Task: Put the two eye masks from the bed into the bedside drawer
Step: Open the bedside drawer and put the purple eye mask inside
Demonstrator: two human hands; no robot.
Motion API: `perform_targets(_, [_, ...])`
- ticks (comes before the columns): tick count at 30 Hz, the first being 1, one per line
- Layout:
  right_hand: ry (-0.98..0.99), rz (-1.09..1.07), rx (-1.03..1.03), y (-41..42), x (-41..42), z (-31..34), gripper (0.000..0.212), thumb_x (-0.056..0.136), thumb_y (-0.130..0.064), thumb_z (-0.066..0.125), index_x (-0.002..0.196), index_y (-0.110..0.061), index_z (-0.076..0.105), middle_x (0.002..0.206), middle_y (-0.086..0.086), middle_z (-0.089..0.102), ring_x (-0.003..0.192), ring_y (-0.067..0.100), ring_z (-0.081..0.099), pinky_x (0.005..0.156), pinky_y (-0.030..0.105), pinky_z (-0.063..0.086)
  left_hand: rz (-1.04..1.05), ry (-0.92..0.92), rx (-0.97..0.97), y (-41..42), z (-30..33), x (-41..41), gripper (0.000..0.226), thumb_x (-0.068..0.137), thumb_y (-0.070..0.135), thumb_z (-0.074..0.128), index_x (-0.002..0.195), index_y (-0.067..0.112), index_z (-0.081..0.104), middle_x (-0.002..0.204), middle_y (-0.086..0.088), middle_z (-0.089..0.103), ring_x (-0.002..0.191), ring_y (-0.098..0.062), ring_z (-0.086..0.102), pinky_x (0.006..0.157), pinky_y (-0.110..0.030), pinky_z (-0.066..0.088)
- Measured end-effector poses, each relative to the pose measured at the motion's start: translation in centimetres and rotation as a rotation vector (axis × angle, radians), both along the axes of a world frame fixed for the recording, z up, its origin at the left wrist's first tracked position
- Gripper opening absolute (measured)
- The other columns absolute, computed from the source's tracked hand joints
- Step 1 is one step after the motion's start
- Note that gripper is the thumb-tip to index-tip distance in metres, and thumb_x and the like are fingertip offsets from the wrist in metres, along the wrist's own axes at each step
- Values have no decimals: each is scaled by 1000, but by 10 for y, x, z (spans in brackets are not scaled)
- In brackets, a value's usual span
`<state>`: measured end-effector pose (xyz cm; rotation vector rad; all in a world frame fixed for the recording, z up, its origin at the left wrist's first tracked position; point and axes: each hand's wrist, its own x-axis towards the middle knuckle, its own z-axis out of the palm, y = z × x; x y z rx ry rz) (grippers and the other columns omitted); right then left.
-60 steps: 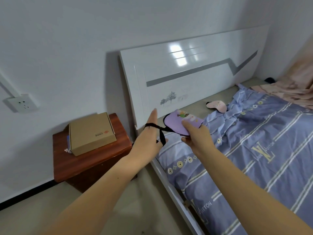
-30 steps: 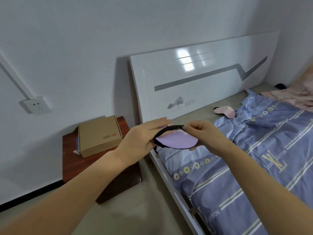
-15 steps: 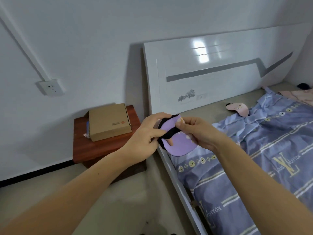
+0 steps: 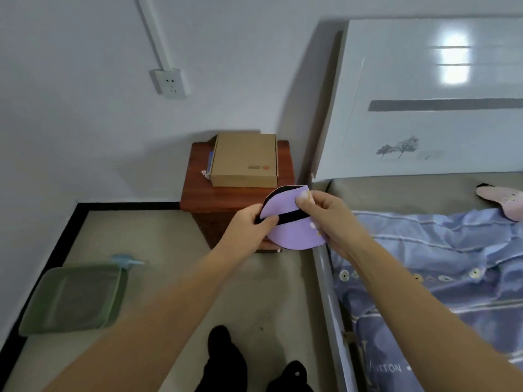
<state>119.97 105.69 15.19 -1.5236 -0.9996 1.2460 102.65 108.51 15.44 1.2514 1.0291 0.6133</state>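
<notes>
From my head camera, my left hand (image 4: 249,224) and right hand (image 4: 325,219) both grip the purple eye mask (image 4: 288,222), standing on end just above the bedside cabinet (image 4: 226,199) ahead, left hand nearer it.

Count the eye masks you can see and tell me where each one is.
2. The purple mask is folded and held between the left hand and right hand, in front of the nightstand. The pink mask lies on the bed near the headboard, partly cut off.
</notes>
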Motion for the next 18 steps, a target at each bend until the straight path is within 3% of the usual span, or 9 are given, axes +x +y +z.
perform_targets(4, [167, 93, -193, 17, -22, -43, 19, 92, -19, 54, 95, -3, 65, 90, 8, 65, 82, 15, 62, 71, 25, 57, 129, -8, -134, 28, -39, -28, 12, 92, 12, 52, 103, 9, 58, 103, -9, 65, 87, -19, 66, 61, -26, 61])
perform_targets(9, [-46, 6, -410, 43, -41, -124, 23, 93, -16, 50, 102, 2, 62, 91, 15, 61, 84, 25, 56, 78, 36, 48, 44, 226, -452, 69, -112, -71, 14, 95, 19, 48, 104, 10, 51, 93, -10, 63, 73, -17, 63, 68, -29, 52])
perform_targets(11, [-169, 18, -479, 56, -43, -163, 25, 92, -14, 49, 95, 9, 60, 84, 17, 56, 79, 26, 51, 74, 36, 42, 57, 325, -490, 96, -144, -91, 12, 96, 19, 43, 104, 12, 48, 92, -9, 62, 71, -16, 60, 68, -28, 45])
perform_targets(14, [-347, 80, -550, 79, -41, -220, 23, 91, -15, 50, 81, 4, 59, 78, 16, 50, 76, 25, 47, 69, 31, 36, 154, 365, -535, 144, -194, -106, 18, 97, 10, 36, 114, 9, 43, 79, -9, 58, 67, -16, 55, 62, -25, 44])
perform_targets(16, [-458, 105, -546, 97, -35, -262, 20, 92, -14, 50, 82, 0, 61, 97, 20, 56, 98, 32, 53, 78, 33, 41, 248, 363, -563, 172, -233, -111, 32, 97, 5, 33, 129, 3, 35, 90, -18, 60, 69, -20, 55, 60, -24, 49])
perform_targets(18, [-567, 126, -530, 119, -25, -299, 18, 93, -12, 50, 89, -1, 63, 140, 25, 40, 133, 33, 35, 103, 37, 33, 290, 424, -501, 194, -276, -115, 47, 95, 6, 38, 140, 2, 25, 119, -20, 55, 94, -30, 59, 83, -34, 51])
